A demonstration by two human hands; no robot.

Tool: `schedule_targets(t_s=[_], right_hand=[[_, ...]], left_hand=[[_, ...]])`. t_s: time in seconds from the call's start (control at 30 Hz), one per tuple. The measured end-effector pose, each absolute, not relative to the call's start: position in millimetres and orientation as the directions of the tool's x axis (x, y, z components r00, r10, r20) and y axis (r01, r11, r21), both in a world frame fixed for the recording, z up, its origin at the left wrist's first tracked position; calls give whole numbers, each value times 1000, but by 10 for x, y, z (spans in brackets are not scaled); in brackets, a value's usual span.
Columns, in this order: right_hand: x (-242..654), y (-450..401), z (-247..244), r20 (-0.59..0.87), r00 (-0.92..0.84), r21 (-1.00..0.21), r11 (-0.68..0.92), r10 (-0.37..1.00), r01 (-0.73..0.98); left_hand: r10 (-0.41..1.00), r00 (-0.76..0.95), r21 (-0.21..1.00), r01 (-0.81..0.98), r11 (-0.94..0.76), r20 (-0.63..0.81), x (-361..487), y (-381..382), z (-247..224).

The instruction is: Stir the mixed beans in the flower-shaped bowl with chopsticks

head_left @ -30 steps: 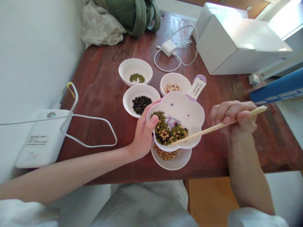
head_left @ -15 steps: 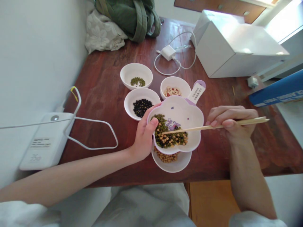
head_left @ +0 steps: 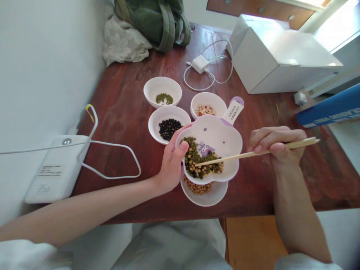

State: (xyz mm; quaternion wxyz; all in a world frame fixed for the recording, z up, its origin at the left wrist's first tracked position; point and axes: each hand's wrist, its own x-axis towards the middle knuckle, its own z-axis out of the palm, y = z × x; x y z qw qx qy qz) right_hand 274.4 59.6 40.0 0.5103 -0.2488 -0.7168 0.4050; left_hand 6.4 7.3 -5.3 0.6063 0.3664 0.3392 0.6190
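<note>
My left hand (head_left: 171,165) grips the left rim of a flower-shaped white and purple bowl (head_left: 225,135), tilted over a white bowl of yellow beans (head_left: 204,191) at the table's front edge. Mixed green, yellow and black beans (head_left: 201,163) lie in the tilted bowl's lower part. A pair of wooden chopsticks (head_left: 253,153) is held in my right hand (head_left: 277,144), their tips among the mixed beans. Behind stand three white bowls: green beans (head_left: 162,91), black beans (head_left: 168,123), and pale nuts (head_left: 207,104).
A white device (head_left: 54,167) with a looping cable lies at the left. Further back are a white charger (head_left: 200,63) with cord, a white box (head_left: 277,56), a green bag (head_left: 156,18) and a blue box (head_left: 330,107) at the right edge.
The chopstick tips have swept leftward through the mixed beans, from the bowl's lower right to its middle. My left hand keeps the bowl tilted in the same place.
</note>
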Motion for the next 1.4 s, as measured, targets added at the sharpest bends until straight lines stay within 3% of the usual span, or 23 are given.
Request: schedule_targets(t_s=[0.13,0.53,0.9,1.4], right_hand=[[2750,588,390,492,-399,-842,540,774,9],[2756,580,405,455,-427,-865,502,781,-5],[2757,583,431,474,-314,-863,504,823,19],[2730,601,422,493,-308,-865,494,814,-80]], left_hand=[[999,12,853,-521,-24,35,64,74,-69],[999,10,873,-487,-23,32,56,72,-40],[1000,13,871,-492,-13,22,54,67,-63],[1000,5,872,-490,-13,18,58,74,-8]])
